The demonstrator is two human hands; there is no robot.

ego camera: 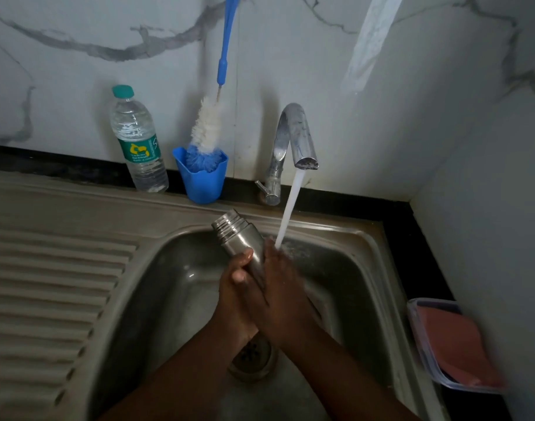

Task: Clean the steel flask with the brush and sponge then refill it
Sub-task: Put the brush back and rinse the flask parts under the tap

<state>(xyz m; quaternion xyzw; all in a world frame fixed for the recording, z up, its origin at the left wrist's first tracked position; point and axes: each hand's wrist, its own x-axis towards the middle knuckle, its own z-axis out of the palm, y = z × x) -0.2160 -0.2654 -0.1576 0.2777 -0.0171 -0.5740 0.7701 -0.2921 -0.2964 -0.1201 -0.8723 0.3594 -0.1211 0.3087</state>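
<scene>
Steel flask (240,238) over the sink basin (175,278), capless, tilted with threaded mouth toward eleven o'clock. Left hand (237,294) curled round its lower body, thumb across the front; right hand (282,294) pressed flat along its three o'clock side, fingers straight. Tap water (290,208) striking the right fingertips. Tap (293,141) at one o'clock. Brush (208,126) at twelve, bristles down in a blue cup (202,180); plastic water bottle (137,141) at eleven, upright just beside the cup. Pink sponge (454,344) in a clear tray (413,329) at four o'clock. Ribbed drainboard (47,284) at nine.
</scene>
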